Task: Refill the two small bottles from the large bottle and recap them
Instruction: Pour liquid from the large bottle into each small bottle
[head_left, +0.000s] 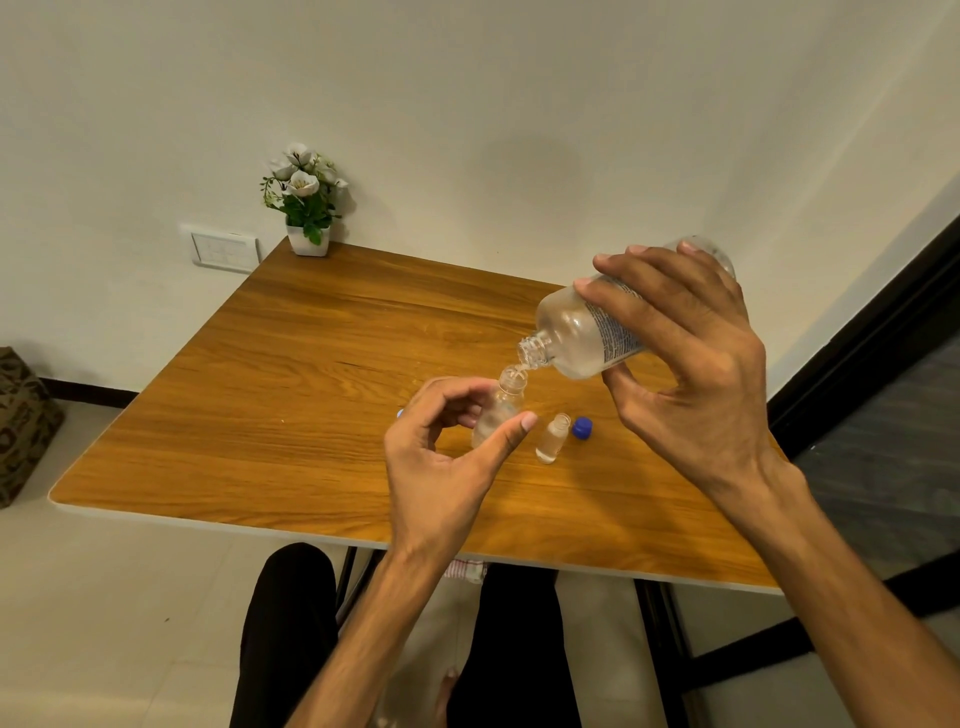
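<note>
Large bottle (587, 332) in right hand (691, 364) slants, mouth down-left

A single wide-angle view looks from the person's head, forward and steeply down across the table (291, 374) toward the wall (467, 104) behind it. Both hands sit close under the lens near frame centre: the left hand (441, 462) low and central, the right hand (691, 364) higher at right. The person's legs (291, 623) fill the bottom edge. The far table corner with the plant (306, 202) lies farthest off. Straight edges bow toward the frame's borders.
</note>
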